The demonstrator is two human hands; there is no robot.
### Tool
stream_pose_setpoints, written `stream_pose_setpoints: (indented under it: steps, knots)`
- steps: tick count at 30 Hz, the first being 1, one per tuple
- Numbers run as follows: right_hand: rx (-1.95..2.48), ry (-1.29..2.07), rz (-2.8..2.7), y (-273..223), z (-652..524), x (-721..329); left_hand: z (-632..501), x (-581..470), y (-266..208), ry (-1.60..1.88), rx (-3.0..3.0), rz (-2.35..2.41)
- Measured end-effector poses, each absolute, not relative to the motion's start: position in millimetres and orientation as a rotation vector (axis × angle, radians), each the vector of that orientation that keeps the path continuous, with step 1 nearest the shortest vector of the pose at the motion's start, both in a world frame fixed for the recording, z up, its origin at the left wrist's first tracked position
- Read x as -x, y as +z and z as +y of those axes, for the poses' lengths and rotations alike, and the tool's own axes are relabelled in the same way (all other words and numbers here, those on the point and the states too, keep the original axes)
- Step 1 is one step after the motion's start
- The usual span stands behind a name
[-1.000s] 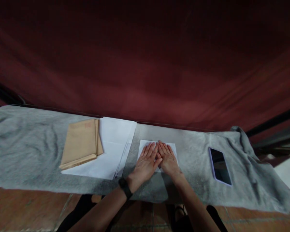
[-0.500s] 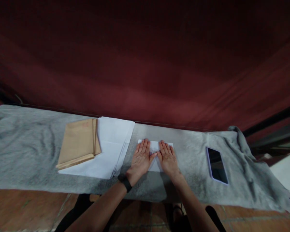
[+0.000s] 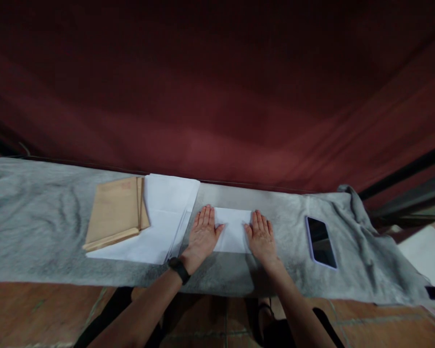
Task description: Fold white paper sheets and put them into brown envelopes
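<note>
A small rectangle of white paper (image 3: 233, 231), apparently folded, lies flat on the grey cloth in front of me. My left hand (image 3: 203, 232) rests flat over its left edge, fingers stretched away from me and thumb on the paper. Over the right edge lies my right hand (image 3: 261, 237), also flat, its thumb pointing inward. Between the two hands the middle of the paper shows. Neither hand grips anything. The paper's side edges are partly hidden under my palms.
Left of my hands is a stack of white sheets (image 3: 166, 208), with brown envelopes (image 3: 114, 208) lying partly on it. A phone (image 3: 321, 241) in a purple case sits at the right. Grey cloth (image 3: 290, 212) covers the surface; a dark red wall (image 3: 217, 121) stands behind.
My hands have slid apart from the middle of the paper to its left and right edges. More of the paper shows between them. The view has shifted slightly.
</note>
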State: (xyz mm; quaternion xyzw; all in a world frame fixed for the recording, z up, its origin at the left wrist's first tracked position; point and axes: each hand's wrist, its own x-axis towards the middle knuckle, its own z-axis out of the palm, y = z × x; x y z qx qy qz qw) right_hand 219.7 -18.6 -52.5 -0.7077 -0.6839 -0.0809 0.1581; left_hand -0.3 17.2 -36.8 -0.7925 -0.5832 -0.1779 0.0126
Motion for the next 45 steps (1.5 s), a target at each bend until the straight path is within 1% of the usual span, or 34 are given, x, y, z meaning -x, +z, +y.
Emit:
stream_pose_setpoints:
  steps: [3,7,9,14,16,20,24,33,37,41,45]
  knots:
    - [2.084,-0.236,-1.878,-53,-21,-222,11,0,-30,-0.537,2.476,-1.810]
    - [2.089,-0.279,-1.788,-49,-25,-217,-6,-8,-23,-0.586,2.616,-1.590]
    - [2.009,-0.263,-1.811,-46,-27,-209,-15,-15,-25,-0.606,2.667,-1.490]
    - [1.760,-0.097,-2.007,-45,-37,-179,-27,-31,-41,-0.572,2.703,-1.349]
    - [1.735,-0.092,-2.050,-47,-42,-172,-27,-31,-46,-0.532,2.690,-1.348]
    - [1.800,-0.186,-2.032,-50,-48,-175,-25,-25,-47,-0.480,2.661,-1.401]
    - [1.858,-0.275,-2.006,-50,-49,-189,-21,-16,-45,-0.485,2.603,-1.476]
    - [2.038,-0.342,-1.847,-55,-45,-213,-9,-5,-50,-0.498,2.418,-1.711]
    - [2.083,-0.307,-1.770,-51,-41,-214,-8,-11,-42,-0.585,2.376,-1.732]
    - [1.959,-0.189,-1.860,-42,-35,-202,-10,-30,-39,-0.629,2.509,-1.559]
    - [1.836,-0.057,-1.972,-39,-32,-186,-7,-46,-50,-0.624,2.578,-1.412]
